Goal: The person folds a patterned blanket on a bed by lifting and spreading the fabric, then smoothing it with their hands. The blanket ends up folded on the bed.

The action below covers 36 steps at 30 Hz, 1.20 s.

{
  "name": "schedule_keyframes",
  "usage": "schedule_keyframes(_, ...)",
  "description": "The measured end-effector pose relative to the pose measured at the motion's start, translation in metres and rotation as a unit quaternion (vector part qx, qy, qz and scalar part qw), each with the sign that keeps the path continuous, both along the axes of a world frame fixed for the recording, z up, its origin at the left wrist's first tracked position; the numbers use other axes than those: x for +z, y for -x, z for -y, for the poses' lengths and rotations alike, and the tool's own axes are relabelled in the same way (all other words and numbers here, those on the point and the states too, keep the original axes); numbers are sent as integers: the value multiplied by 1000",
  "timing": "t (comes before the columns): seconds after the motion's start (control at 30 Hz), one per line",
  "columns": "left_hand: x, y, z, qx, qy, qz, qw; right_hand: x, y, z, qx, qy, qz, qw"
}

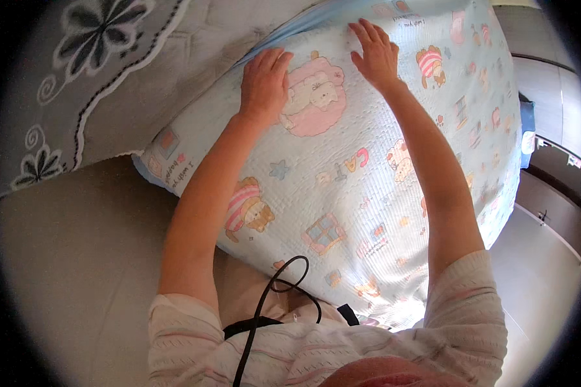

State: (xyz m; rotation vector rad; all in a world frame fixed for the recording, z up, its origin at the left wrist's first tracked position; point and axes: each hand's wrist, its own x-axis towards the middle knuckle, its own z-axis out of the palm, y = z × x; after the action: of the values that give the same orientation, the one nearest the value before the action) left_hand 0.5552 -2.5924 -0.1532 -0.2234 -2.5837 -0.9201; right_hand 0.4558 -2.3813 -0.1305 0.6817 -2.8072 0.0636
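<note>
A pale quilted bed cover (pixel 295 188) printed with cartoon cats, stars and windows spreads before me. It has a light blue border (pixel 300 29) along its far edge. My left hand (pixel 265 84) lies palm down at that edge, its fingertips by the border and beside a pink printed cat design. Farther right, my right hand (pixel 378 54) rests on the cover with its thumb apart from the fingers. No loose object shows in either hand. Both palms are hidden from above.
A cream and grey cloth (pixel 126 96) with dark flower patterns lies against the cover's far left side. A black cable (pixel 259 309) hangs looped before my body. Floor (pixel 77 251) shows at left, and a blue object (pixel 527 128) stands beyond the cover's right edge.
</note>
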Motion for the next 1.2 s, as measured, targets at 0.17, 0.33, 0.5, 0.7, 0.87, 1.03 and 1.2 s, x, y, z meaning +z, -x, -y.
schedule_keyframes(0.17,-13,27,-17,-11,68,88,994,-23,29,-9,-63,-129,143,979)
schedule_keyframes(0.33,5,46,-35,-47,152,168,973,-19,24,-27,-40,-170,197,965)
schedule_keyframes(0.5,-34,56,-39,-33,146,123,981,8,50,-8,11,-123,270,955)
schedule_keyframes(0.7,-29,67,-51,-68,164,154,972,-36,74,9,122,-55,106,985)
schedule_keyframes(0.87,-36,67,-44,-73,178,196,961,-27,53,22,106,-54,119,986)
schedule_keyframes(1.03,-20,80,-46,-110,153,277,942,-40,60,19,57,-22,64,996)
schedule_keyframes(1.2,-23,58,-33,-98,145,265,948,-28,49,34,32,-67,205,976)
